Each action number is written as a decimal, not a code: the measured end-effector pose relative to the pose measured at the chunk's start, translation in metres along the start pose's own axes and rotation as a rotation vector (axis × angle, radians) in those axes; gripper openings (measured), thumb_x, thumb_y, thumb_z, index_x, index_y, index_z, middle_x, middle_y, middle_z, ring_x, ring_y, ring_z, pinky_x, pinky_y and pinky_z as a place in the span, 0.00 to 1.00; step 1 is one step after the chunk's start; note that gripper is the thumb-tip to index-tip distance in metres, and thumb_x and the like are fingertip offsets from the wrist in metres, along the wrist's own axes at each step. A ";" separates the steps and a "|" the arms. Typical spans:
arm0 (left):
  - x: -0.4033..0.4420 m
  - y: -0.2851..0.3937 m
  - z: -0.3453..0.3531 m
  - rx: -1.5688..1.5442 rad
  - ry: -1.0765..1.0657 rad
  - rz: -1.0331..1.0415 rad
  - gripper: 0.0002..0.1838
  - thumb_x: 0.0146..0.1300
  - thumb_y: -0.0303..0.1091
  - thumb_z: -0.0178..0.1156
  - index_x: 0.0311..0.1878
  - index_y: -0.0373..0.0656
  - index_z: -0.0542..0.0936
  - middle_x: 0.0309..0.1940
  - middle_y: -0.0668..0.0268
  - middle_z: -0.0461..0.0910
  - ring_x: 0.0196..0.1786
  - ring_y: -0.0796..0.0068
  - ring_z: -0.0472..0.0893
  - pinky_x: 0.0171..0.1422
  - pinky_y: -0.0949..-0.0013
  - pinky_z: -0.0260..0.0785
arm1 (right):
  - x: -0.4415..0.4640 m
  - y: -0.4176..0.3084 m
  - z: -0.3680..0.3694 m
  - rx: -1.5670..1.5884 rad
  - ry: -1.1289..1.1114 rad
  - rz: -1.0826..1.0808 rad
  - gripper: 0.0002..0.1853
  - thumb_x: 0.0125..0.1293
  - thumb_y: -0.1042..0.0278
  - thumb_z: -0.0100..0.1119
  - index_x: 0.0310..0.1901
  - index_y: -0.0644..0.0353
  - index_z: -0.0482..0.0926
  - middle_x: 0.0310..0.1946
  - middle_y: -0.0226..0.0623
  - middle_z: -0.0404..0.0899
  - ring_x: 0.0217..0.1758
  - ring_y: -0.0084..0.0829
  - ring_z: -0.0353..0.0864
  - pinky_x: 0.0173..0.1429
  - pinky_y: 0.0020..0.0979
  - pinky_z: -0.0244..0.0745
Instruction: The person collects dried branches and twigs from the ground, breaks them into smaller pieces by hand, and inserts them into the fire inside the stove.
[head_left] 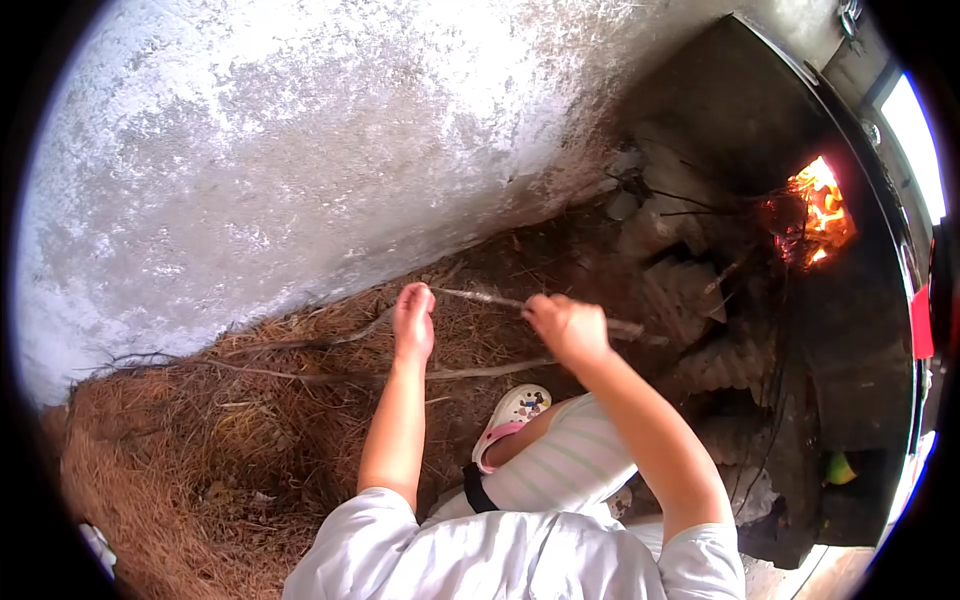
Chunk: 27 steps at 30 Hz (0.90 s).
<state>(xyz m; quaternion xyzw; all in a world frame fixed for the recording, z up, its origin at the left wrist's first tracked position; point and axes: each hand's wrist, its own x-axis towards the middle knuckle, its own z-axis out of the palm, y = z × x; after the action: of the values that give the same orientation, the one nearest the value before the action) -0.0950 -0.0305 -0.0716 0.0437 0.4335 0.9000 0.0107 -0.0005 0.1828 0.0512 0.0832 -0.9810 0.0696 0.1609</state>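
My left hand point(413, 318) is closed around a thin grey stick point(482, 297) near its left end. The fingers of my right hand point(568, 328) are wrapped over the same stick farther along. Its right end sticks out past that hand toward the dark stove. A curved branch point(340, 341) runs from the left up to my left hand; I cannot tell whether it is one piece with the held stick. Below both hands, another long branch point(470, 372) lies across the dry pine needles point(240, 430).
Fire burns in the opening point(820, 210) of a blackened stove point(850, 350) on the right. Twigs point(690, 203) reach toward the flames. A whitewashed wall point(300, 150) rises ahead. My foot in a white clog point(520, 405) rests below my hands.
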 end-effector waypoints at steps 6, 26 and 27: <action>0.006 0.018 -0.020 -0.045 0.014 0.126 0.14 0.68 0.42 0.50 0.45 0.41 0.73 0.38 0.67 0.74 0.40 0.78 0.72 0.47 0.73 0.63 | 0.025 -0.021 0.013 0.196 -0.068 0.060 0.13 0.61 0.52 0.55 0.30 0.54 0.74 0.20 0.37 0.77 0.24 0.41 0.79 0.26 0.38 0.74; 0.007 0.058 0.106 -0.203 0.117 0.237 0.14 0.71 0.47 0.43 0.40 0.45 0.68 0.25 0.74 0.64 0.28 0.84 0.62 0.33 0.78 0.54 | 0.031 -0.051 0.003 1.451 -0.328 0.346 0.12 0.70 0.61 0.49 0.35 0.58 0.79 0.20 0.15 0.62 0.24 0.11 0.56 0.26 0.19 0.55; 0.006 0.062 0.113 -0.169 0.132 0.231 0.15 0.71 0.47 0.43 0.40 0.45 0.68 0.25 0.74 0.64 0.28 0.84 0.62 0.33 0.77 0.53 | 0.031 -0.049 -0.001 1.537 -0.357 0.370 0.12 0.70 0.61 0.49 0.35 0.57 0.79 0.19 0.15 0.60 0.23 0.11 0.54 0.25 0.18 0.53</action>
<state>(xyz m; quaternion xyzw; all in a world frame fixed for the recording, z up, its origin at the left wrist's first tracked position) -0.0897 0.0198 0.0472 0.0327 0.3479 0.9296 -0.1176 -0.0199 0.1306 0.0673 0.0166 -0.6678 0.7353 -0.1144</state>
